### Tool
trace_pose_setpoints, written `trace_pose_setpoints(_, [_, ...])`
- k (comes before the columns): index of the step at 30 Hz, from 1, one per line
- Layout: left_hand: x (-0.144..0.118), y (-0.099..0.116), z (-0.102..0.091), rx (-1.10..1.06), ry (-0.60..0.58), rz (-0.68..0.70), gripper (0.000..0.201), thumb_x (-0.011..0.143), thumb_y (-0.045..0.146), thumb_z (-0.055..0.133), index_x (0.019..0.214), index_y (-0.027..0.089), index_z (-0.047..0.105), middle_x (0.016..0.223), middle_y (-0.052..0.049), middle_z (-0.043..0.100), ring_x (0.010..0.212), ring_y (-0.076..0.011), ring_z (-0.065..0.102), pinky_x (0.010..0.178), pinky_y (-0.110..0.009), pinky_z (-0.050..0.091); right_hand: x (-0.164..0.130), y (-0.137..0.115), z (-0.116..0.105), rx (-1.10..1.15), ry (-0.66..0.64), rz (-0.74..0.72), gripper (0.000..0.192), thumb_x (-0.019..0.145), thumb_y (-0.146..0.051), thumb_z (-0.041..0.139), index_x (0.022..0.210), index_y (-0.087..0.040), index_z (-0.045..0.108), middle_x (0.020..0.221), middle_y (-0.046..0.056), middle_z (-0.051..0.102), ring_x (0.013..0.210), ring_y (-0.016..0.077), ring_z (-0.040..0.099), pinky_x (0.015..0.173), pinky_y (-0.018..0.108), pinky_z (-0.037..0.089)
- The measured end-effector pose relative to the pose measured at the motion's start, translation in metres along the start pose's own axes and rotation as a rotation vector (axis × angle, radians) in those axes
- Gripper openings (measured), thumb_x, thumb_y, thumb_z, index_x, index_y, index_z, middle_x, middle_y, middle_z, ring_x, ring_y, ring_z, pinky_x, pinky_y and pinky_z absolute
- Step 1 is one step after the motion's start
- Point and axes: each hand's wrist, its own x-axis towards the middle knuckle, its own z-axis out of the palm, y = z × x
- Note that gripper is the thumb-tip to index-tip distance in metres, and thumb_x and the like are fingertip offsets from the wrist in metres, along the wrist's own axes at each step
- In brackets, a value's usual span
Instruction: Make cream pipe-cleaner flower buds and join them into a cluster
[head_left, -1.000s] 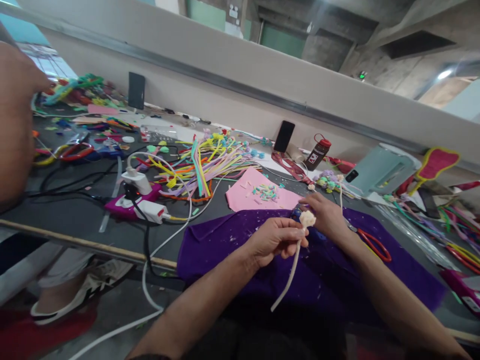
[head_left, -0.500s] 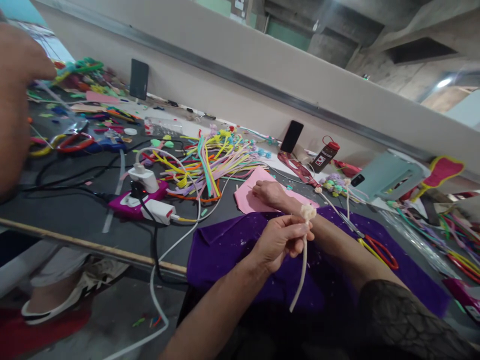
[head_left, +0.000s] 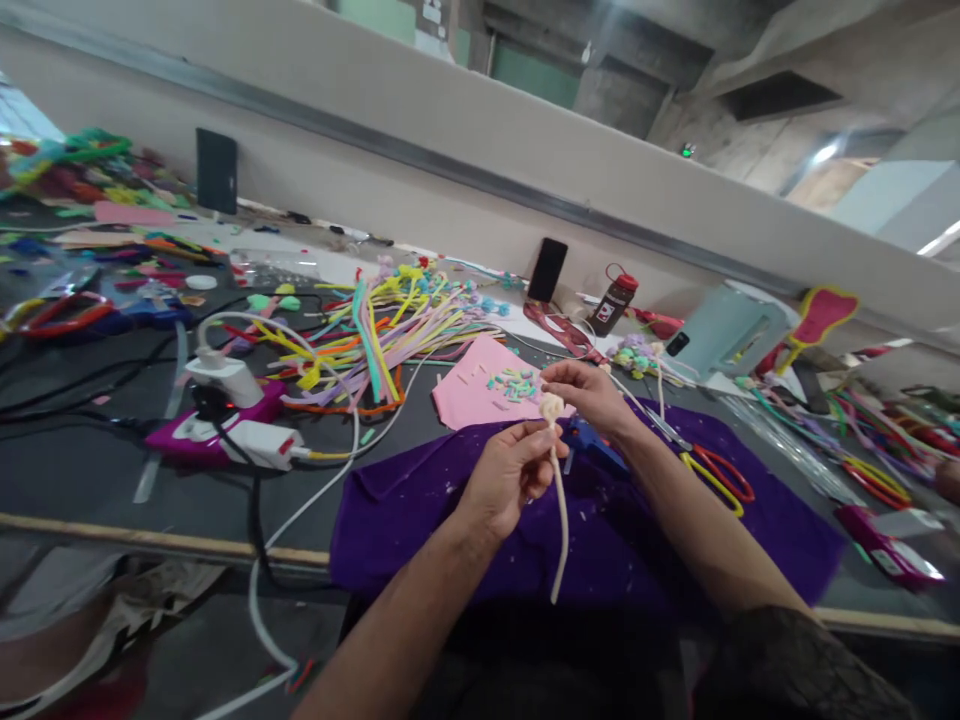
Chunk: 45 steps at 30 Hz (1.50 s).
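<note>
Left hand: the left hand [head_left: 510, 470] is closed in a pinch on the cream pipe cleaner [head_left: 559, 510] just under its curled head, so the stem hangs free toward 6 o'clock and the head sits up where it can be worked.
Cream pipe cleaner: it is held in the air above the purple felt [head_left: 600, 530], clear of the table [head_left: 112, 470]; its lower end dangles over the near edge of the felt.
Right hand: the right hand [head_left: 589, 390] sits at 1 o'clock of the curled head, fingers drawn together close to it; whether they pinch a small piece or just touch the head I cannot tell, since the view there is too small.
Pink sheet: the pink sheet [head_left: 469, 395] lies flat at 11 o'clock of the hands, with small coloured bits [head_left: 514, 383] on it within easy reach of the right hand.
Scissors: the scissors [head_left: 716, 475] lie on the felt at 3 o'clock, beside the right forearm.
Pipe cleaner pile: the loose coloured pipe cleaners [head_left: 382, 335] are spread at 10 o'clock, beyond the pink sheet.
Change: half a second ago the right hand was stretched out onto the pink sheet; now it is back by the curled head. The left hand's pinch is unchanged.
</note>
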Motion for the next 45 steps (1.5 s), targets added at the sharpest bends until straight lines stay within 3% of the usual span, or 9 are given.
trace_pose_setpoints(4, [0.005,-0.001,0.002,0.035,0.062,-0.036,0.018,0.069,0.025,0.065,0.081,0.013,0.059,0.065,0.001,0.061,0.037,-0.0004,0.04,0.032,-0.012,0.024,-0.031,-0.001,-0.017,0.468,0.101,0.136,0.028,0.064,-0.03,0.07,0.088,-0.018,0.063,0.073,-0.001,0.061,0.059,0.0093,0.056,0.05,0.02,0.043])
trace_pose_setpoints(9, [0.012,0.002,0.017,0.042,0.071,-0.064,0.014,0.07,0.021,0.064,0.08,0.013,0.058,0.066,0.001,0.06,0.038,-0.0001,0.04,0.031,-0.01,0.025,-0.043,-0.012,-0.033,0.658,0.104,0.189,0.03,0.061,-0.026,0.073,0.088,-0.017,0.064,0.073,-0.001,0.063,0.059,0.009,0.059,0.048,0.018,0.044])
trace_pose_setpoints(14, [0.024,0.01,0.038,0.109,0.054,-0.056,0.014,0.07,0.02,0.064,0.08,0.012,0.06,0.066,0.0,0.061,0.039,-0.0007,0.043,0.03,-0.01,0.027,-0.056,-0.014,-0.044,0.709,0.098,0.219,0.026,0.063,-0.025,0.072,0.087,-0.017,0.064,0.07,-0.002,0.062,0.054,0.0075,0.058,0.047,0.018,0.044])
trace_pose_setpoints(18, [0.041,0.01,0.044,0.142,0.035,-0.077,0.013,0.07,0.019,0.064,0.08,0.011,0.061,0.066,0.0,0.061,0.04,-0.0007,0.044,0.03,-0.009,0.029,-0.066,-0.003,-0.05,0.717,0.116,0.187,0.018,0.067,-0.026,0.069,0.082,-0.018,0.063,0.068,-0.003,0.059,0.056,0.0078,0.056,0.049,0.018,0.042])
trace_pose_setpoints(24, [0.059,-0.009,0.044,0.119,0.006,-0.146,0.013,0.071,0.019,0.064,0.08,0.011,0.06,0.066,0.0,0.061,0.039,-0.0002,0.044,0.03,-0.009,0.029,-0.067,0.007,-0.056,0.665,0.254,0.137,0.014,0.067,-0.022,0.07,0.079,-0.015,0.066,0.063,-0.004,0.057,0.049,0.0037,0.045,0.047,0.017,0.035])
trace_pose_setpoints(36, [0.059,-0.02,0.036,0.129,-0.027,-0.137,0.016,0.073,0.021,0.064,0.084,0.01,0.062,0.067,0.001,0.059,0.041,0.0008,0.044,0.031,-0.008,0.03,-0.065,0.011,-0.052,0.865,0.18,0.242,0.021,0.062,-0.024,0.074,0.075,-0.013,0.06,0.068,0.002,0.066,0.051,0.0091,0.059,0.041,0.016,0.042])
trace_pose_setpoints(40, [0.059,-0.022,0.035,0.114,-0.01,-0.133,0.013,0.073,0.02,0.064,0.081,0.01,0.062,0.067,0.0,0.059,0.041,0.0006,0.044,0.03,-0.007,0.03,-0.065,0.011,-0.048,0.868,0.183,0.281,0.02,0.063,-0.025,0.073,0.071,-0.012,0.06,0.059,-0.002,0.061,0.043,0.0049,0.053,0.037,0.013,0.036])
trace_pose_setpoints(45, [0.06,-0.024,0.032,0.129,-0.036,-0.114,0.013,0.072,0.021,0.065,0.077,0.009,0.063,0.064,0.001,0.057,0.041,0.0008,0.042,0.031,-0.007,0.03,-0.067,0.01,-0.04,0.797,0.148,0.229,0.021,0.067,-0.029,0.07,0.066,-0.012,0.057,0.052,-0.004,0.054,0.038,0.0021,0.043,0.035,0.013,0.029])
